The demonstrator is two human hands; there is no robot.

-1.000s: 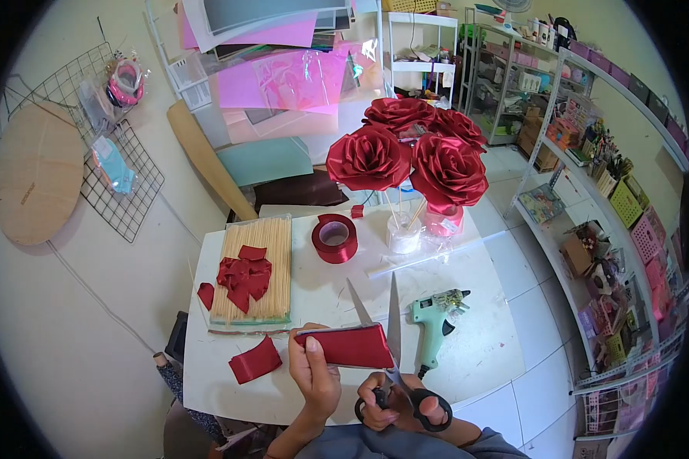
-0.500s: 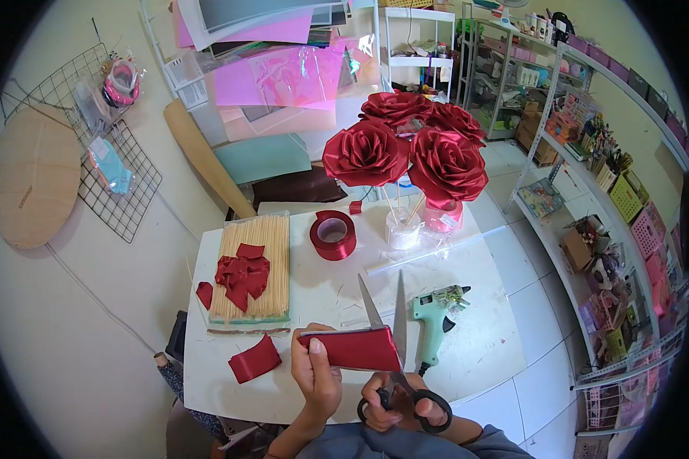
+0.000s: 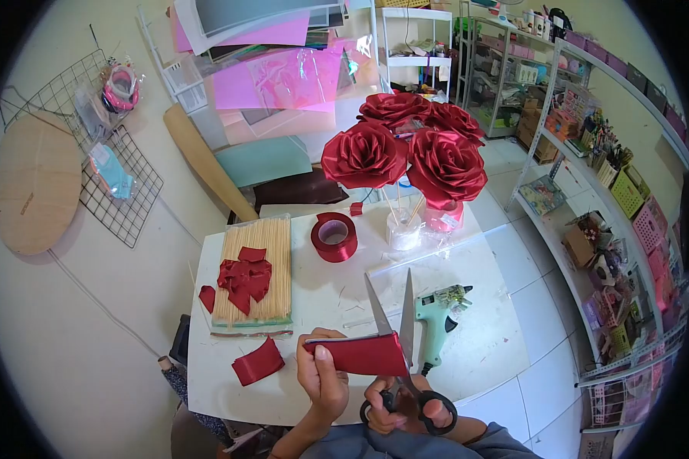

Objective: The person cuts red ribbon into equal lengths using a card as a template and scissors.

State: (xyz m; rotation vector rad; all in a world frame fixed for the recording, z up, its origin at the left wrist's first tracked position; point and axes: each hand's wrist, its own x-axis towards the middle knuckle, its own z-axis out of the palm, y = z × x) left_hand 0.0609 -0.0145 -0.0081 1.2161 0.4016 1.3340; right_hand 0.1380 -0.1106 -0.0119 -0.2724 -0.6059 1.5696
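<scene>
A folded red ribbon piece (image 3: pixel 356 356) is pinched at its left end by my left hand (image 3: pixel 325 376). My right hand (image 3: pixel 409 405) has its fingers in the black handles of the scissors (image 3: pixel 378 302). The blades stand apart and point up the table, with the ribbon's right end between them. Left of my left hand lies another red ribbon piece (image 3: pixel 258 362). Red cut pieces (image 3: pixel 246 283) rest on a bundle of wooden sticks (image 3: pixel 277 268). A red ribbon roll (image 3: pixel 334 237) lies beyond my hands.
A green glue gun (image 3: pixel 435 325) lies right of the scissors on the white table (image 3: pixel 482 344). Red ribbon roses (image 3: pixel 446 164) stand in a white holder (image 3: pixel 403 231) at the back. Loaded shelves (image 3: pixel 582 252) line the right side.
The ribbon piece and both hands have shifted slightly right and down in the view. The scissor blades have come a little closer together.
</scene>
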